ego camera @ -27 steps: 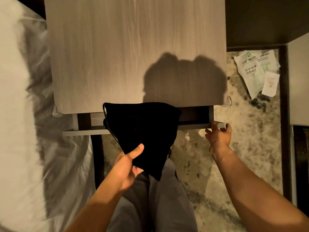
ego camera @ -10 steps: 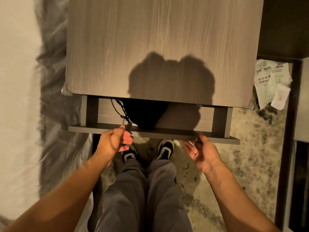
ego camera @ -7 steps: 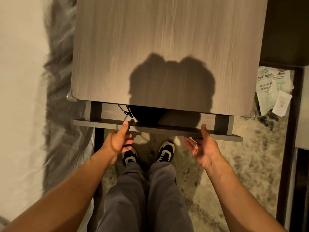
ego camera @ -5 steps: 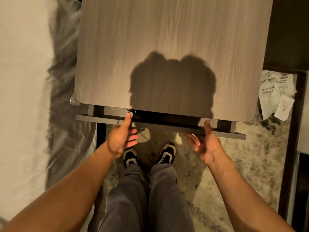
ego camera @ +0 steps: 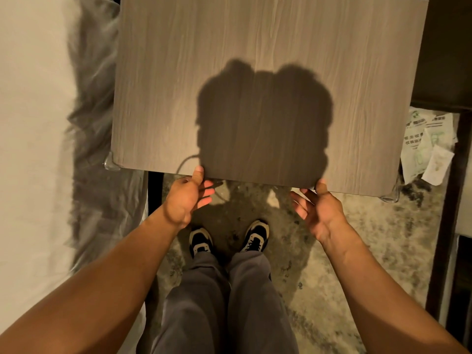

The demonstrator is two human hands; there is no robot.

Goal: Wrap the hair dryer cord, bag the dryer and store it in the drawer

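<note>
A grey wood-grain nightstand top (ego camera: pixel 255 60) fills the upper middle of the view. The drawer under it is pushed fully in and hidden beneath the top, and the black bag with the dryer is out of sight. My left hand (ego camera: pixel 187 198) is at the front edge, thumb against it, fingers spread and holding nothing. My right hand (ego camera: pixel 318 206) is at the same edge further right, thumb up, fingers apart, also holding nothing.
A white bed with grey crumpled sheet (ego camera: pixel 38 123) lies on the left. White leaflets (ego camera: pixel 426 146) sit on the floor at the right. My legs and dark shoes (ego camera: pixel 252 236) stand on mottled carpet (ego camera: pixel 383 238) below the nightstand. A dark frame (ego camera: pixel 444 226) runs down the right.
The bag went into the open drawer and my left hand let it go. Both hands pushed the drawer front inward until it vanished under the nightstand top.
</note>
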